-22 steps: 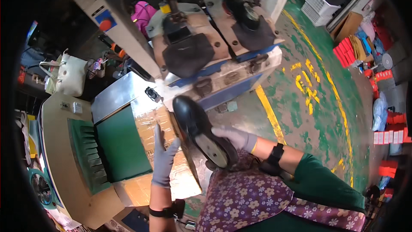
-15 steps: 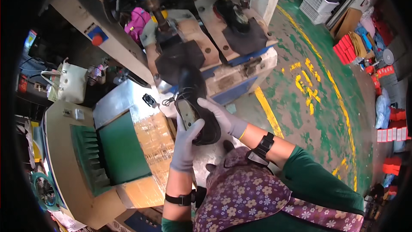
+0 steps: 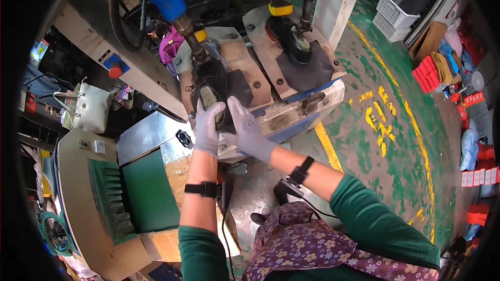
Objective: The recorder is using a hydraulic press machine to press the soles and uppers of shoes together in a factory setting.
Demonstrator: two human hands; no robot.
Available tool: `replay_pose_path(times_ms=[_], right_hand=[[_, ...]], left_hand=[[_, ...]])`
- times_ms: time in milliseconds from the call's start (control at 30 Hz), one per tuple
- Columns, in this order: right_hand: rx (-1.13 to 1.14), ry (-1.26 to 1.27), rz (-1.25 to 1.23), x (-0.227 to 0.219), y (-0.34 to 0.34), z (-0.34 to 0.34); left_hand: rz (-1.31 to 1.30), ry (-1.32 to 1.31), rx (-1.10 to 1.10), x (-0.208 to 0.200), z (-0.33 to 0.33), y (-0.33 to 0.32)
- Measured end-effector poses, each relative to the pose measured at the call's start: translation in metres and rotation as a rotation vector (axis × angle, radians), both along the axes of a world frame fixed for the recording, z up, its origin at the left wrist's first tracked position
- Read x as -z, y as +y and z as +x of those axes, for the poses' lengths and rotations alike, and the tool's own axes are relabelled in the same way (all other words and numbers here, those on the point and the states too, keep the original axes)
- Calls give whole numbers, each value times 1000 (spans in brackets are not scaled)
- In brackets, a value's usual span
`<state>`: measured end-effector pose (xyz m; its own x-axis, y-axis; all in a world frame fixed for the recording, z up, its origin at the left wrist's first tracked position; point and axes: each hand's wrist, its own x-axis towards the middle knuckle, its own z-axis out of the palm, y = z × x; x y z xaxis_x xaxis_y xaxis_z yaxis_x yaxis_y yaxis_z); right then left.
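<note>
A black lace-up shoe (image 3: 213,77) with a pale greenish shoe last showing in its opening lies over a dark pad on the left station of the press (image 3: 271,119), below a metal plunger. My left hand (image 3: 208,129), gloved in light grey, grips the shoe's near end, with its fingers curled beside the last. On the right side of that end, my gloved right hand (image 3: 251,131) holds too, its fingers pointing forward along the shoe. Both palms partly hide the near end. A second black shoe (image 3: 292,41) with a last inside sits on the right station.
Red buttons (image 3: 115,71) sit on the machine's posts. To the left stands a beige machine with a green conveyor belt (image 3: 148,192) and cardboard beside it. A small black object (image 3: 183,138) lies on its metal top. White crates (image 3: 394,10) stand at far right.
Both hands have moved forward with the shoe, from over the floor before the press onto its left station. The view has shifted slightly, showing more of the press.
</note>
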<state>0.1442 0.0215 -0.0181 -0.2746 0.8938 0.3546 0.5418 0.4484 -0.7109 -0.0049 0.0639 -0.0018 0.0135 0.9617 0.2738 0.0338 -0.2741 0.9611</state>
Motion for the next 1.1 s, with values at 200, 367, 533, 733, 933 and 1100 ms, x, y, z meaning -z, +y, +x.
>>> replay_pose_path(times_ms=[200,367,533,733,933,1100], right_hand=[[29,76,50,21,54,-33],[28,77,71,37,98,-34],[43,145,10,57,105,-25],[81,139,-55,48,103,-33],[92,123,-24,51,127,-37],[94,69,-1,45,129,-37]], left_hand=[[-337,-346,-145,11,-11,56],[-301,-261,-125,14,-4,85],[-274,47,-205,27,17,50],[-297,-14,-132,30,1,46],[-274,15,-123,38,-6,76],[-295,-23,-59,43,-17,82]])
